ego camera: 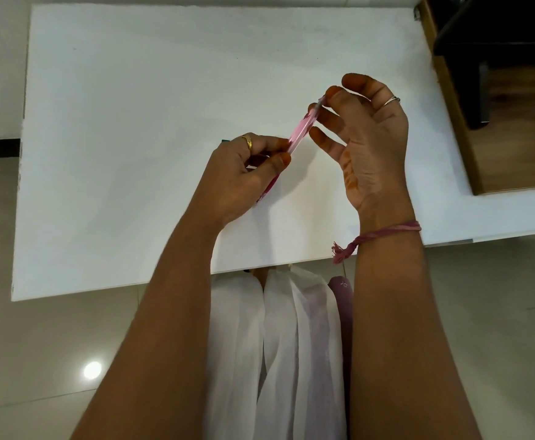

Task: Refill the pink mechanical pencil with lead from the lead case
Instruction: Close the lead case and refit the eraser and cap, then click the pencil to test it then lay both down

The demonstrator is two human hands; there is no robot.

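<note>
The mechanical pencil (301, 130) is held slantwise above the table (132, 122), its lower end in the left hand (244, 173) and its upper end at the fingertips of the right hand (368, 134), further back. A wooden cabinet (520, 128) stands right of the table.

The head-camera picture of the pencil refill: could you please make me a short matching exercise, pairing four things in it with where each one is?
Things
1. pink pencil
2. gold ring
3. silver ring
4. pink thread band

Places
A. around the right wrist
B. on a finger of the left hand
C. held between both hands above the white table
D. on a finger of the right hand

Pairs: 1-C, 2-B, 3-D, 4-A
</note>
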